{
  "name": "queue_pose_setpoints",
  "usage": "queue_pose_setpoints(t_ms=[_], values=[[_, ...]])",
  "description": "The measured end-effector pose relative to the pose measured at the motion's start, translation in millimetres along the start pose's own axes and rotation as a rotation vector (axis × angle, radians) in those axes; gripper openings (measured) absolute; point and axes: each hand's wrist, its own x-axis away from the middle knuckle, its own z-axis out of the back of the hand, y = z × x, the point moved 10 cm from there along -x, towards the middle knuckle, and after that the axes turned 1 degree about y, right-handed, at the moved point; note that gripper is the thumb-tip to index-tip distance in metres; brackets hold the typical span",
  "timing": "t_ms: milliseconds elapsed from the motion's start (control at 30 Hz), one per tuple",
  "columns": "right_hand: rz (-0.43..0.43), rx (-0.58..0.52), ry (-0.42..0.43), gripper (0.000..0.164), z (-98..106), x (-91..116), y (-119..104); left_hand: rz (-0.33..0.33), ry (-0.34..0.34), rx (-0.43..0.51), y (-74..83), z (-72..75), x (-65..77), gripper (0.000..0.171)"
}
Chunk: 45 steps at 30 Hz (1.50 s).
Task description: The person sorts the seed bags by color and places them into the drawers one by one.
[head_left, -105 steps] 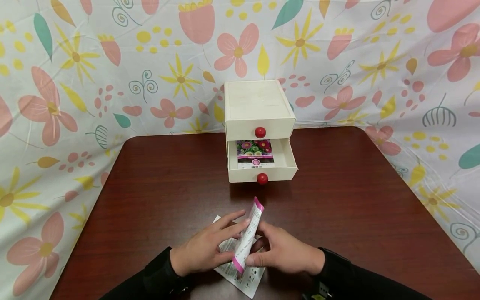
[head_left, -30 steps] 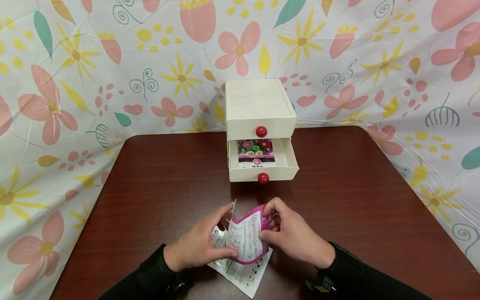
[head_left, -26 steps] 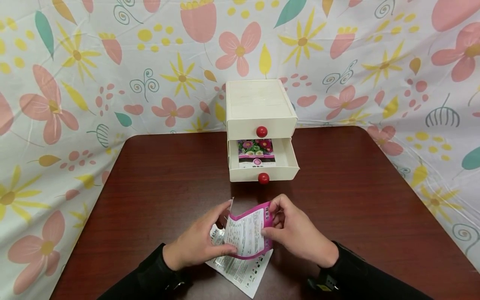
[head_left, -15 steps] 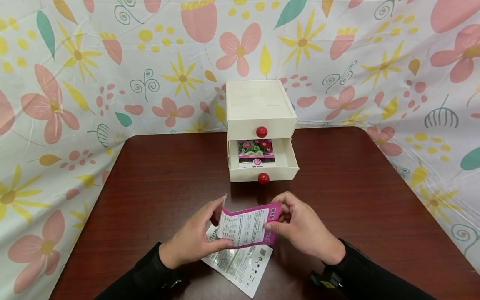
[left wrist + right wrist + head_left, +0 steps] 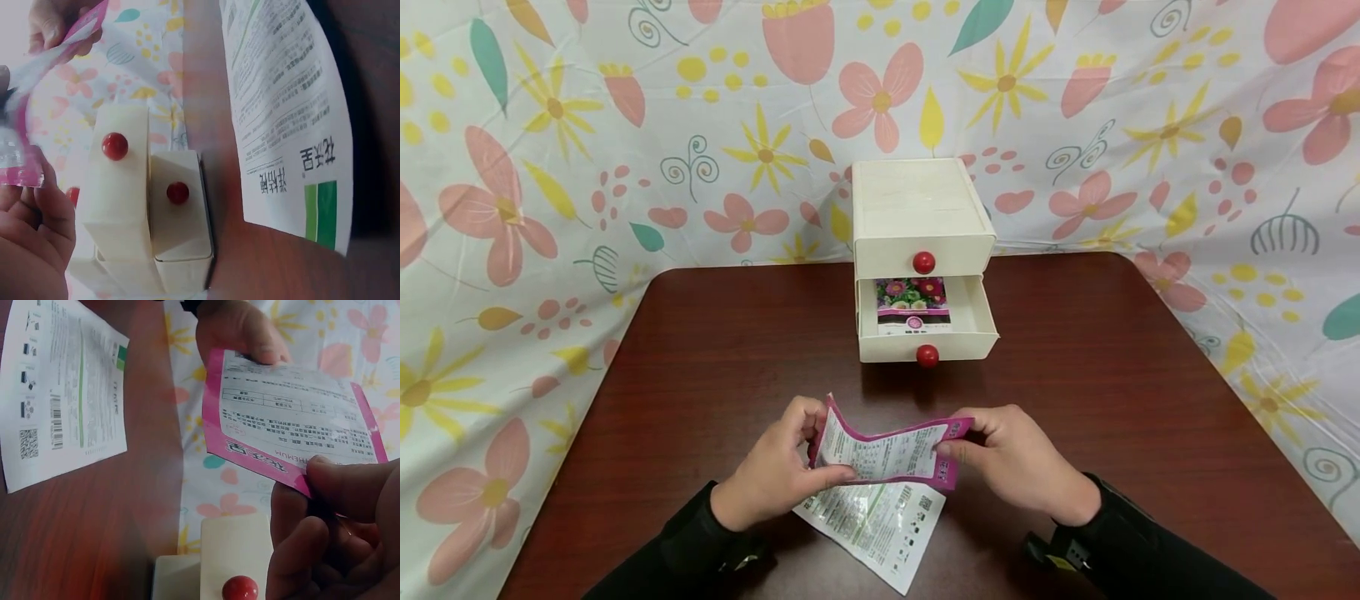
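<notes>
The thin, rectangular magenta-bordered white packet [image 5: 880, 454], earlier turned nearly edge-on, is now stretched crosswise and slightly bowed, the left hand [image 5: 778, 467] and right hand [image 5: 1018, 462] each pinching one end; the handling appears to have reached straightening. It is held above the flat, green-striped white packet [image 5: 880, 529], well short of the far edge of the dark-brown worktop [image 5: 715, 367], where the cream drawer unit [image 5: 921, 200] stands.
</notes>
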Motion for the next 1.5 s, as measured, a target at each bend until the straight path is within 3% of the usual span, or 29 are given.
queue_pose_setpoints(t_ms=[133,300,433,700,933,1067,1267,1367,1500], values=[[0.017,0.010,-0.016,0.009,0,1,-1,0.066,-0.043,-0.032,-4.2,0.4,0.6,0.022],[0.028,0.034,-0.053,0.008,3,2,-3,0.065,-0.104,-0.091,-6.4,-3.3,1.3,0.020],[0.104,0.070,-0.042,0.011,14,3,-12,-0.030,-0.088,-0.107,-1.7,-0.6,2.6,0.017],[0.362,0.167,0.057,0.021,35,9,-49,-0.211,-0.050,-0.085,11.4,7.0,-0.7,0.013],[0.506,0.204,0.113,0.002,44,16,-68,-0.320,-0.030,-0.182,19.9,10.7,-3.0,0.008],[0.626,0.200,0.116,0.013,44,20,-80,-0.324,-0.035,-0.216,21.1,12.1,-5.7,0.006],[0.687,0.207,0.104,0.022,47,23,-91,-0.346,-0.047,-0.230,23.5,14.6,-8.2,0.007],[0.695,0.205,0.122,0.023,54,24,-96,-0.360,-0.047,-0.240,24.3,16.8,-9.9,0.005],[0.642,0.192,0.175,0.023,75,26,-99,-0.292,-0.033,-0.294,18.0,24.4,-17.5,0.018]])
